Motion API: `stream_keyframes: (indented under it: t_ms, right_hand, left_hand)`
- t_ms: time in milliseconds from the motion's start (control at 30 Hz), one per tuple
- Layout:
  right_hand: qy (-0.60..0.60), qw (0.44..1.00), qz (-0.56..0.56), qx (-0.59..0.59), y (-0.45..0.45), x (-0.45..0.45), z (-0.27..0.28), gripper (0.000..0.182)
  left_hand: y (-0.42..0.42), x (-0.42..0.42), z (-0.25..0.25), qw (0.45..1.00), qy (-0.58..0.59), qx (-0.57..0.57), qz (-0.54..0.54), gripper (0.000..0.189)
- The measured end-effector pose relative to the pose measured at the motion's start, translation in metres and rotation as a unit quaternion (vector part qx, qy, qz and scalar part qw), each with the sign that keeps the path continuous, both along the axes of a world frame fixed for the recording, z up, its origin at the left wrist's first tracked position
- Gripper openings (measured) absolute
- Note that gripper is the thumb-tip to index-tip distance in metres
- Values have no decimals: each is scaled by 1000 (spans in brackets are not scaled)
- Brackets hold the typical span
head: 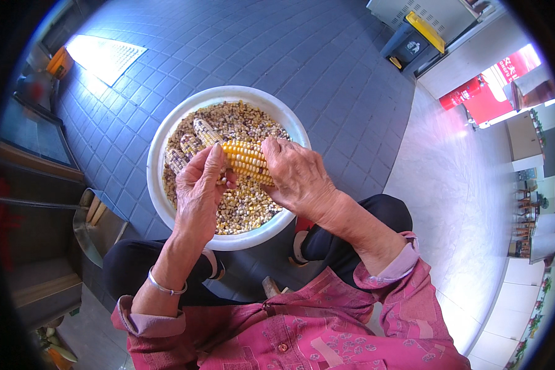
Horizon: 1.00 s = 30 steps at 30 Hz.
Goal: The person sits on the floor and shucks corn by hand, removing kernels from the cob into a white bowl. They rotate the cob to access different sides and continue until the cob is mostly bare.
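Note:
Between my two hands is an ear of corn with yellow and whitish kernels in rows. My left hand grips its left end, thumb on top and fingers curled below. Around the right end, my right hand is closed, covering that part of the ear. Beneath both hands stands a round white basin, holding a thick layer of loose kernels in yellow, cream and dark purple. Three more ears lie on the kernels at the left: an upper pale ear, a speckled ear and a purplish ear.
My knees flank the basin on dark floor tiles. A metal dustpan-like container with wooden pieces sits at left. Farther off are a grey bin with a yellow lid and a red fire extinguisher.

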State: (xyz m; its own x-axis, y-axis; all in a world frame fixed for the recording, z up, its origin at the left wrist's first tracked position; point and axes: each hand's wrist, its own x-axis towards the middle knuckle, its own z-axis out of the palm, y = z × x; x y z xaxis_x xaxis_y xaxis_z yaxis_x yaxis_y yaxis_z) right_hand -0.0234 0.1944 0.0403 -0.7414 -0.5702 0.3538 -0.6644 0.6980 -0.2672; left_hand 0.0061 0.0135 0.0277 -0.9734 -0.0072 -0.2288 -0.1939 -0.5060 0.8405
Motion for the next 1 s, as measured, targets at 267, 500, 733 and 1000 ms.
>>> stream_keyframes:
  t_ms: [267, 500, 733, 1000]
  right_hand:
    - [-92, 996, -19, -11, -6, 0, 12, 46]
    - [-20, 999, -17, 33, -7, -3, 15, 55]
    - [0, 1000, 9, 14, 1, 2, -29, 77]
    - [88, 996, 27, -21, 7, 5, -12, 69]
  left_hand:
    - [-2, 0, 0, 1000, 7, -24, 13, 30]
    - [6, -1, 14, 999, 8, -31, 17, 31]
    - [-1, -1, 16, 994, 41, -106, -7, 27]
    - [0, 0, 7, 993, 31, -108, -26, 27]
